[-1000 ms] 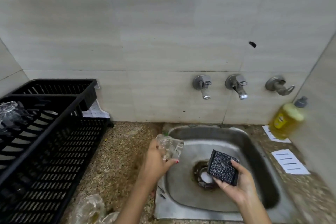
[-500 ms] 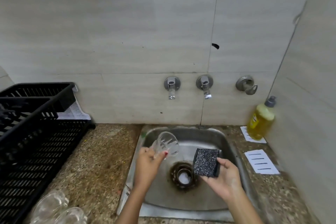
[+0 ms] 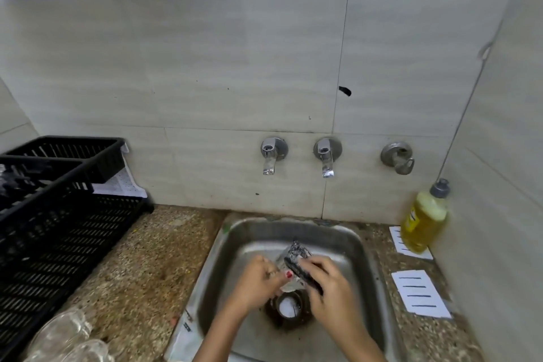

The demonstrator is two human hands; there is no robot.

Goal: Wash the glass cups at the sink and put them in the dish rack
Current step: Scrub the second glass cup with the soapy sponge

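Over the steel sink [image 3: 223, 267] my left hand [image 3: 255, 282] grips a clear glass cup [image 3: 289, 258], which lies on its side between both hands and is mostly hidden. My right hand [image 3: 329, 285] holds a black scrub sponge [image 3: 299, 269] pushed into the cup's mouth. Two more glass cups [image 3: 67, 338] sit on the counter at the lower left. The black dish rack [image 3: 58, 229] stands on the left, with something glassy blurred at its far left edge.
Two wall taps [image 3: 296, 154] and a third fitting [image 3: 398, 156] sit above the sink; no water runs. A yellow soap bottle [image 3: 423, 219] stands at the right corner beside white paper labels [image 3: 420, 294]. Speckled stone counter [image 3: 141, 273] lies between rack and sink.
Both hands have come together over the drain: the sponge, held apart before, is now pressed into the cup. The view has shifted, bringing the sink towards the centre.
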